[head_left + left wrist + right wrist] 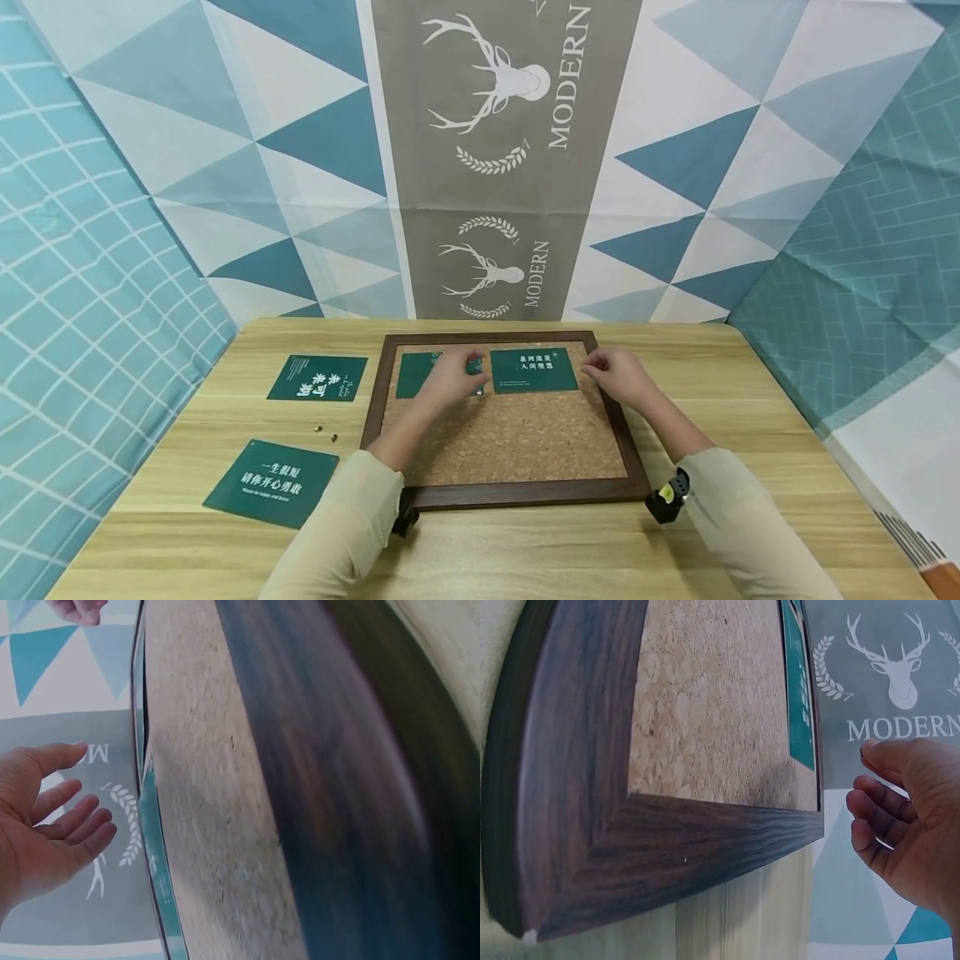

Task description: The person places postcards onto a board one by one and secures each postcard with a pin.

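Note:
A cork board [517, 442] in a dark wood frame lies on the table. Two green cards with white print are on its upper part: a left card [415, 375], partly covered by my left hand [447, 379], and a right card [534, 370]. My left hand is above the gap between them, its fingers [75, 821] spread and loosely bent, holding nothing visible. By the right card's right edge, my right hand [618, 379] hovers near the frame's side. Its fingers [881, 806] curl loosely, with nothing visible between them and the thumb.
Left of the board lie an upper loose green card [318, 378] and a lower loose green card [273, 483], partly overlapped by my left sleeve in view. Between them sit two small metallic pieces [334, 437]. A patterned cloth [487, 192] rises behind the wooden table [495, 558].

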### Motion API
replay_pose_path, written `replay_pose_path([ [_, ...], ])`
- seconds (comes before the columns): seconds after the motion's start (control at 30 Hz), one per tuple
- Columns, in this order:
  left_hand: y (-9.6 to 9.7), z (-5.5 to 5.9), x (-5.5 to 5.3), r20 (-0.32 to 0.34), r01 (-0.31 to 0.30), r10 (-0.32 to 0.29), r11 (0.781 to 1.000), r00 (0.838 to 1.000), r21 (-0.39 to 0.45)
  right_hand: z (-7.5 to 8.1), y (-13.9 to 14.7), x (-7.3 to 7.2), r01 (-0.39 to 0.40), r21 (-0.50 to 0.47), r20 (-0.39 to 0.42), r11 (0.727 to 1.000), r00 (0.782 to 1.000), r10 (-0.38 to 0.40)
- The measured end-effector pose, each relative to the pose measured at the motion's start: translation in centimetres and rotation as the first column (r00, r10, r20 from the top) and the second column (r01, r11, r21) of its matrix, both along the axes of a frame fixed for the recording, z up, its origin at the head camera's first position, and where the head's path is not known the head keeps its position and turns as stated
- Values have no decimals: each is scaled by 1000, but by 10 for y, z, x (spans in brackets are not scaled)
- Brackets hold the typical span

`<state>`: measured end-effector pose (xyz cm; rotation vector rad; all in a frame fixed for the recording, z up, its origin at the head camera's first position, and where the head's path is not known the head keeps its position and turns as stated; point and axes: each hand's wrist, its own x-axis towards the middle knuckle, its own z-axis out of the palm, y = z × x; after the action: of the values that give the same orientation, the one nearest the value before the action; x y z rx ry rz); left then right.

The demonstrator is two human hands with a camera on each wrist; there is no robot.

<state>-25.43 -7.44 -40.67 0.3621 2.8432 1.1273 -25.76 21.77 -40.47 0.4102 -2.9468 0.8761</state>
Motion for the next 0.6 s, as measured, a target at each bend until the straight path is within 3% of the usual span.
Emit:
replay_pose_path([
  [0.6, 19, -6, -4, -1, 52, -52, 999, 999, -10, -4, -8, -9, 24, -17, 32, 1000, 999, -24],
])
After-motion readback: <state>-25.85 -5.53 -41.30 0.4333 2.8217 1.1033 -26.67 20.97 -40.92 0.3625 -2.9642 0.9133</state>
